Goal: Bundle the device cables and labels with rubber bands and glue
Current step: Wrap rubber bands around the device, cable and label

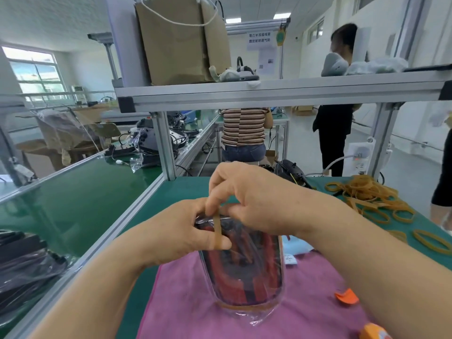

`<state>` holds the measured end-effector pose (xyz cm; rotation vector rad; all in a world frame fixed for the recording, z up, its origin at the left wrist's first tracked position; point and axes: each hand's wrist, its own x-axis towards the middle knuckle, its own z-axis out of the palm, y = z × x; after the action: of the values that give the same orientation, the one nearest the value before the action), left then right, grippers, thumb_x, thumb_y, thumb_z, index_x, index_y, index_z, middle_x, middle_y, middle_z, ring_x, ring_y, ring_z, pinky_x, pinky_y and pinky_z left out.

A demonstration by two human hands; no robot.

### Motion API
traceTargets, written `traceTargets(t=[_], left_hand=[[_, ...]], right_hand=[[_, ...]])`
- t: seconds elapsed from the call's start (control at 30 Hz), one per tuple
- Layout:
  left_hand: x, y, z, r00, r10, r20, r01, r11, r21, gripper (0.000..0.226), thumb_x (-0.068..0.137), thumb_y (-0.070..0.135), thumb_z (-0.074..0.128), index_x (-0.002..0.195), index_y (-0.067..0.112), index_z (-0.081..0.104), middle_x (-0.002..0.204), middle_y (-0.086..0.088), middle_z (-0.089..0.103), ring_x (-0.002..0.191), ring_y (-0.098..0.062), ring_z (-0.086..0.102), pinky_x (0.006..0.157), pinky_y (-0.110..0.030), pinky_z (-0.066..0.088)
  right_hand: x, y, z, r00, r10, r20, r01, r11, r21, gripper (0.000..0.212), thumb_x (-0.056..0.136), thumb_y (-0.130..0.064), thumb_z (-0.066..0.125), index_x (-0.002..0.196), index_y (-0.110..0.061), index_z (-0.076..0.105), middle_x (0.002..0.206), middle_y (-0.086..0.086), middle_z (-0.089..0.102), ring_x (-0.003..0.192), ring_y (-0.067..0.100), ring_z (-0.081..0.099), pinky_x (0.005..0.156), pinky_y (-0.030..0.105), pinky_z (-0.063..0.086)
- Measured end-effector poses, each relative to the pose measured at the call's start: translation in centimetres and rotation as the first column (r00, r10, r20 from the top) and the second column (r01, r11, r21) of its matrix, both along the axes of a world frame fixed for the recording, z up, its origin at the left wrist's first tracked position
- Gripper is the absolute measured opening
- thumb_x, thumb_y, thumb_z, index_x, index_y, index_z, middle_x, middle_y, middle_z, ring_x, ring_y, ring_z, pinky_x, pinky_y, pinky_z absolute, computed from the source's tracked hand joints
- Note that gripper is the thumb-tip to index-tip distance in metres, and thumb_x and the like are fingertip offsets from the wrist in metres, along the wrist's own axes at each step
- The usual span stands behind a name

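While left hand grips bag, right pinches band.

L hand & R hand both bare; forearms bare too, right down to bottom frame edge. Creased knuckles on R hand. Upper arms out of view.

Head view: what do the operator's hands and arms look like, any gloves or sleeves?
Left hand and right hand are bare: no gloves or rings visible. The left forearm and right forearm are uncovered to the frame edge; no sleeve, watch or wristband shows.
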<state>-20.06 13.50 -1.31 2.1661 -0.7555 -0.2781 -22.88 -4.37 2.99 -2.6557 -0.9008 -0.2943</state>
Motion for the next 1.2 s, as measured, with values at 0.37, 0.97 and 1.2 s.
traceTargets(t=[0.37, 0.97, 1.2], left_hand=[[0.1, -0.9, 0.1, 1.0, -0.012, -0.028, 0.013, 0.999, 0.029, 0.017, 0.072, 0.031, 0.077, 0.083, 0.023, 0.068, 0.072, 0.008, 0.062, 0.068, -0.004, 0.055, 0.068, -0.022, 0.046], [0.1, -0.2, -0.3, 0.997, -0.05, -0.058, 0.047, 0.998, -0.046, 0.05, 0.083, 0.016, 0.078, 0.125, 0.041, 0.065, 0.098, 0.023, 0.073, 0.078, 0.01, 0.064, 0.068, -0.004, 0.044], [-0.1, -1.3, 0.2, 0.998, -0.052, -0.02, 0.052, 0.999, -0.017, 0.05, 0.076, 0.027, 0.076, 0.105, 0.066, 0.063, 0.115, 0.027, 0.069, 0.108, 0.005, 0.064, 0.095, -0.02, 0.047]], right_hand=[[0.5, 0.2, 1.1, 0.967, 0.047, 0.252, 0.058, 0.918, -0.393, 0.037, 0.089, -0.048, 0.042, 0.057, -0.03, 0.038, 0.089, -0.007, 0.047, 0.091, 0.014, 0.042, 0.082, 0.041, 0.046], [-1.1, -6.9, 0.3, 0.981, 0.062, 0.182, -0.04, 0.992, -0.122, 0.063, 0.099, -0.052, 0.014, 0.063, -0.011, 0.047, 0.059, 0.0, 0.044, 0.064, 0.009, 0.045, 0.117, 0.031, 0.016], [-1.2, -11.2, -4.6, 0.954, 0.013, 0.3, -0.06, 0.987, 0.15, 0.062, 0.103, -0.049, 0.015, 0.069, -0.008, 0.047, 0.071, 0.005, 0.047, 0.071, 0.025, 0.048, 0.096, 0.046, 0.038]])
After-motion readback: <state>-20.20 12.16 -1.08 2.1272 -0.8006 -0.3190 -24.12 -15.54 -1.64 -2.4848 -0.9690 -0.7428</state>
